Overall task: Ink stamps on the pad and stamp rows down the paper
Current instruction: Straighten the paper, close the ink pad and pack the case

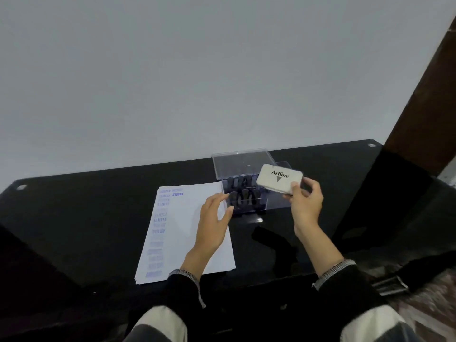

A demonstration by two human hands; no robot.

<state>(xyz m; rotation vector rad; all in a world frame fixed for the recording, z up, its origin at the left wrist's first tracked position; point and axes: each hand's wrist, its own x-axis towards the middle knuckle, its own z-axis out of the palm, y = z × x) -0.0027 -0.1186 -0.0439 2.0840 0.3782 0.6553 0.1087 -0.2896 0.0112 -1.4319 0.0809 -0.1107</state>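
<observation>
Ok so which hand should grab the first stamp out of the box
Probably the left hand: it is free, fingers open over the paper, right beside the stamps in the clear box. The right hand is busy gripping the closed ink pad.

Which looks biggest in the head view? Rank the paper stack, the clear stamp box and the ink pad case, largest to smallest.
1. paper stack
2. clear stamp box, lid raised
3. ink pad case, held above the box in the right hand, so slightly nearer the camera; still plainly smallest.
</observation>
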